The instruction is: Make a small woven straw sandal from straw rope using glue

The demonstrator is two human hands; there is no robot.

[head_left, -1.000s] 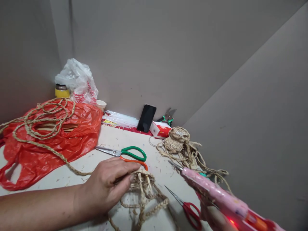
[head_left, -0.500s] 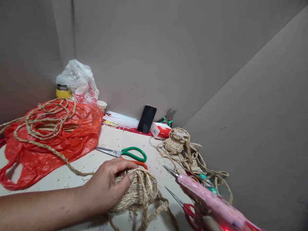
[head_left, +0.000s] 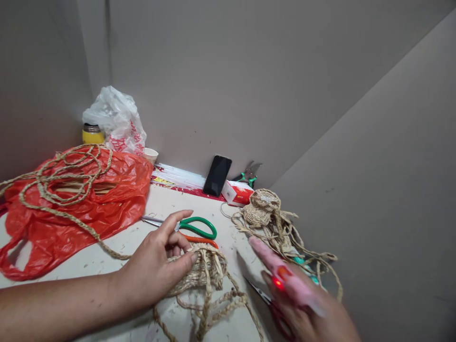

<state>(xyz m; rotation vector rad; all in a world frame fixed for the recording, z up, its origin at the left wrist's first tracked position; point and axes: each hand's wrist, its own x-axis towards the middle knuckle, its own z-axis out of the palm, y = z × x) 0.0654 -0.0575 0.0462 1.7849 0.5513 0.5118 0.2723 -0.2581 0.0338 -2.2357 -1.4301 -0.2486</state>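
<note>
My left hand (head_left: 156, 266) rests on a small woven straw piece (head_left: 203, 270) on the table, thumb pressed to it and index finger raised. Loose braided straw ends (head_left: 213, 308) trail from it toward me. My right hand (head_left: 313, 323), blurred at the lower right, grips a pink glue gun (head_left: 281, 273) with a red light, its nozzle aimed left toward the woven piece. Red-handled scissors (head_left: 261, 297) lie partly hidden beneath the gun.
Green-and-orange scissors (head_left: 192, 230) lie just beyond my left hand. A red plastic bag (head_left: 71, 213) with coiled straw rope (head_left: 60, 175) fills the left. Other woven straw pieces (head_left: 265, 209), a phone (head_left: 217, 175), a red box (head_left: 238, 192), pliers (head_left: 249, 175), a white bag (head_left: 114, 118) line the walls.
My right hand swung the glue gun left and closer to the woven piece. My left hand turned the piece and lifted its index finger.
</note>
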